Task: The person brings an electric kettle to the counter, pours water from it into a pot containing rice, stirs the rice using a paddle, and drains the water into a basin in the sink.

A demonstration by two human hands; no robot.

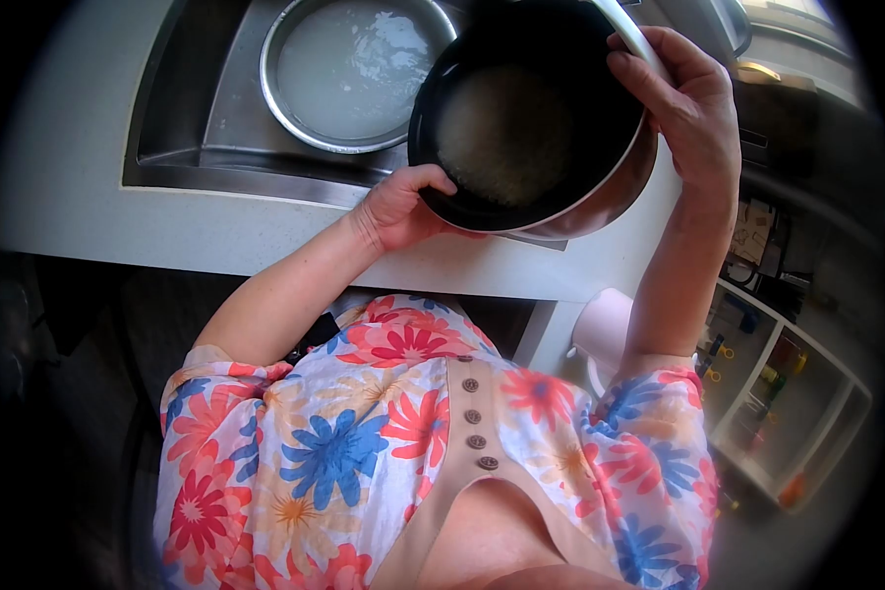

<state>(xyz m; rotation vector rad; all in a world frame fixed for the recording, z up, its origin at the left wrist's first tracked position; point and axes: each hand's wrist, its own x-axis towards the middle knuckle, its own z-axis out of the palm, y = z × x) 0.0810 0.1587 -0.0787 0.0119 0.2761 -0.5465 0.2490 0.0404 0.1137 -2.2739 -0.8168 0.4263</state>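
Note:
A pot (600, 192) with a black inside and a shiny outer wall is tilted over the counter's edge beside the sink. Pale grains that look like rice (506, 133) lie at its bottom, perhaps in some liquid. My left hand (408, 206) grips the pot's near-left rim, thumb inside and fingers under it. At the far right, my right hand (683, 93) is closed around the pot's light-coloured handle (627, 29). To the left, a round metal bowl (339, 146) of cloudy whitish water (349, 74) stands in the sink, its right edge partly behind the pot.
The steel sink (231, 118) is set into a white counter (79, 187). Below the counter on the right are a pinkish-white rounded container (605, 329) and a white rack (737, 398) with small coloured items. Dark objects stand farther right.

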